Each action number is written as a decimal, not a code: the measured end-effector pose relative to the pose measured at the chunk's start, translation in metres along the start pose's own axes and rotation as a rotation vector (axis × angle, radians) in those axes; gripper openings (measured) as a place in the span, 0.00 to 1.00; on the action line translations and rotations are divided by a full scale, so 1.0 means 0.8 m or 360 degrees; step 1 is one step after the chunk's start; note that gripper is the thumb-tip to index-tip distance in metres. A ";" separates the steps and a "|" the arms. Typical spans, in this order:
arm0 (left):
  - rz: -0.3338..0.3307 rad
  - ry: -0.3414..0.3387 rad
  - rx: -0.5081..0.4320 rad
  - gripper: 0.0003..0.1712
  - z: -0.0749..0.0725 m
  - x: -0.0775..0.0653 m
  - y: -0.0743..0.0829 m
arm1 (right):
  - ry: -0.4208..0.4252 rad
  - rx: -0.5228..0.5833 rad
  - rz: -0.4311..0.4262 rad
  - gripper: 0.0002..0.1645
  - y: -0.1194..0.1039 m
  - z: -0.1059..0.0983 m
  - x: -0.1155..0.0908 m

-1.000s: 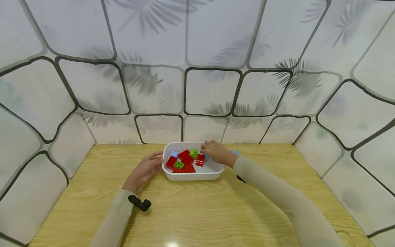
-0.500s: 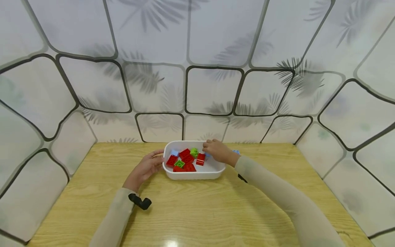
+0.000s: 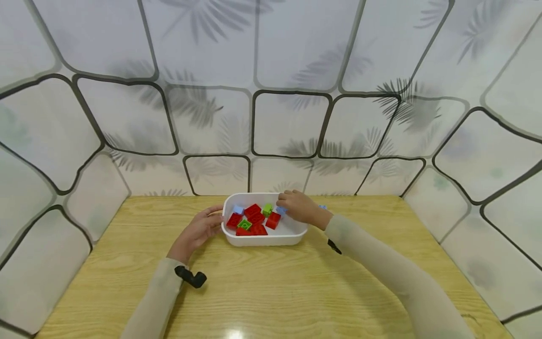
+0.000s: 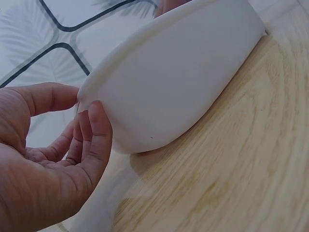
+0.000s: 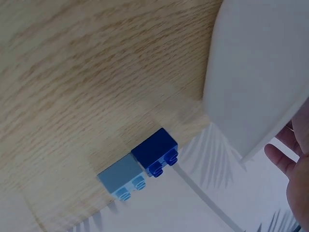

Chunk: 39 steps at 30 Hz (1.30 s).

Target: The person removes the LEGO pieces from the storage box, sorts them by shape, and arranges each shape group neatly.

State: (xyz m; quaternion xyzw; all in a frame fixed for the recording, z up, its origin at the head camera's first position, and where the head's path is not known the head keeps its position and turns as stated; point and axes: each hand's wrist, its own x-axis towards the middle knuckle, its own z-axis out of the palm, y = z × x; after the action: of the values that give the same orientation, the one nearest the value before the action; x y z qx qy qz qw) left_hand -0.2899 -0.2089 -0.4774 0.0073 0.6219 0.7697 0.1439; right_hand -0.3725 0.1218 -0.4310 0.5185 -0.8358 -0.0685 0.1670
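A white box (image 3: 262,240) with red, green and light blue toy bricks in it stands toward the back of the table. My left hand (image 3: 196,234) is at its left end. In the left wrist view its fingertips (image 4: 99,116) touch the outer wall and rim. My right hand (image 3: 298,207) reaches over the box's right part, fingers bent down beside a light blue brick (image 3: 281,210); I cannot tell whether they grip it. A red brick (image 3: 273,220) lies just in front. More red bricks (image 3: 252,210) and a green brick (image 3: 244,225) lie to the left.
On the table behind the box's right end, a dark blue brick (image 5: 153,149) and a light blue brick (image 5: 120,174) sit side by side. The patterned curtain (image 3: 292,125) rises right behind the wooden table (image 3: 271,287) and along both sides.
The red brick near my right hand has turned, and the light blue brick beside the fingers shows more. My left hand stays at the box's end.
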 end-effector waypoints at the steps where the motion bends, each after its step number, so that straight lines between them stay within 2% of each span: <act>1: -0.0001 0.0002 0.0001 0.35 0.000 0.000 0.000 | 0.0025 0.0026 0.0007 0.11 -0.001 -0.001 -0.001; 6: 0.0007 0.0002 -0.0002 0.34 0.002 0.000 -0.002 | 0.0135 0.0146 0.0050 0.16 -0.006 -0.007 -0.008; 16: 0.0003 0.0016 -0.0020 0.34 0.003 -0.001 -0.004 | 0.0330 0.0313 0.0163 0.18 -0.006 -0.024 -0.023; 22: -0.0008 0.0030 -0.0048 0.34 0.004 0.001 -0.003 | 0.0411 0.0293 0.0169 0.18 0.000 -0.035 -0.032; 30: -0.0002 0.0014 -0.0043 0.35 0.005 0.000 -0.003 | 0.0426 0.0263 0.0210 0.18 0.009 -0.044 -0.043; 39: -0.0019 0.0015 -0.0033 0.36 0.004 -0.003 0.001 | 0.0477 0.0229 0.0316 0.19 0.028 -0.051 -0.067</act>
State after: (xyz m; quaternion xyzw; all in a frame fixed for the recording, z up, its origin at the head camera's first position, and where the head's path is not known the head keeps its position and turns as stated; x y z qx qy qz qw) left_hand -0.2875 -0.2066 -0.4758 -0.0015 0.6147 0.7752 0.1455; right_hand -0.3551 0.1816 -0.3976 0.4487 -0.8512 0.0863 0.2582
